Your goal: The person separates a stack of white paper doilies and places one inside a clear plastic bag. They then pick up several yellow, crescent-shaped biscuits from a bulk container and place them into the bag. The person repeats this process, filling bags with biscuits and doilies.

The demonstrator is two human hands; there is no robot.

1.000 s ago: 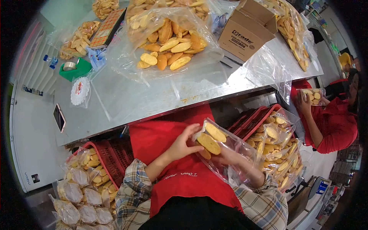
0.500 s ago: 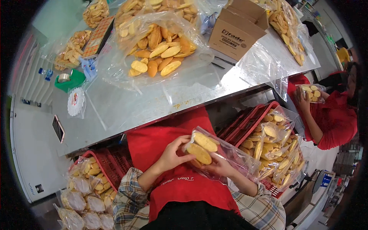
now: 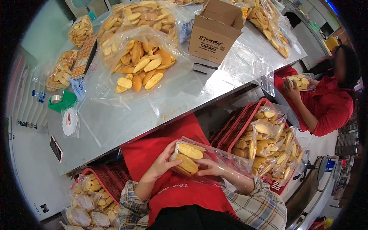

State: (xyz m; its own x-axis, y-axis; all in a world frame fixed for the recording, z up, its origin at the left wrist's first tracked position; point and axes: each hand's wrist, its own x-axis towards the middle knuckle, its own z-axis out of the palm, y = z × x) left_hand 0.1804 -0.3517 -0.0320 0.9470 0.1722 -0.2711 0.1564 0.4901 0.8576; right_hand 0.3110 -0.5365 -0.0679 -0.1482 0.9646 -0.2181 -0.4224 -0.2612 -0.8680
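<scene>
In front of my red apron [image 3: 172, 195], both hands hold a clear plastic bag [image 3: 232, 159] containing oval yellow bread slices [image 3: 190, 150]. My left hand [image 3: 161, 163] grips the filled end, thumb across the front and fingers behind. From the other side, my right hand [image 3: 211, 168] clasps the bag just below the slices; plastic partly covers this hand. The bag's slack end stretches toward my right forearm. Beyond, on the metal table [image 3: 138, 130], a large open plastic bag [image 3: 176, 73] holds a heap of similar oval bread pieces [image 3: 147, 65].
Red crates of bagged bread stand at my right [image 3: 264, 149] and left [image 3: 109, 184]. On the table are a cardboard box [image 3: 211, 42], green tape dispenser [image 3: 63, 101], phone [image 3: 56, 148] and white doilies [image 3: 70, 122]. A red-clad person [image 3: 326, 99] at the right holds another bread bag.
Both hands have shifted slightly left and down with the bag, which now lies flatter. The view has turned a little, so the table items appear farther left.
</scene>
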